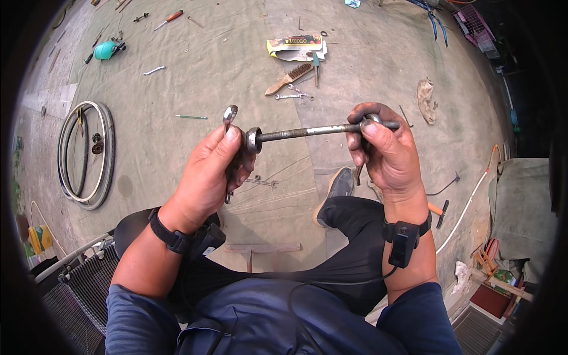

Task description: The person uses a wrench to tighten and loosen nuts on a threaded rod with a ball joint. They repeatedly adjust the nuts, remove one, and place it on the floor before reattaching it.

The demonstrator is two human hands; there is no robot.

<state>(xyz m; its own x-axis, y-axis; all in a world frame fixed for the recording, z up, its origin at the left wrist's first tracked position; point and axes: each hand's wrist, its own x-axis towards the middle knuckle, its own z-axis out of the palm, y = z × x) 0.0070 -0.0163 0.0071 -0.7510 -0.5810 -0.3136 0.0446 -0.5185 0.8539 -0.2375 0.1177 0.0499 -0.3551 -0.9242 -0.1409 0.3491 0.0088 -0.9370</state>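
A greasy threaded wheel axle [319, 131] stretches nearly level between my hands, above the floor cloth. Near its left end sits a round metal cup-shaped part [254, 140]. My left hand [207, 158] is closed around a wrench [231, 113], thumb pressed on it beside that round part; the wrench's other end sticks out below the fingers. At the axle's right end, my right hand [393, 151] grips a second wrench [358, 174], its lower end showing under the fingers. The threaded tip pokes out past the right thumb. My fingers hide where the wrenches meet the axle.
On the floor lie a wire brush [290, 79], small wrenches [288, 96], a pencil [191, 117], a screwdriver [169, 21] and an orange-handled hammer [439, 212]. Wheel rims and tyres [110, 155] rest at left. My shoe [337, 192] is below the axle.
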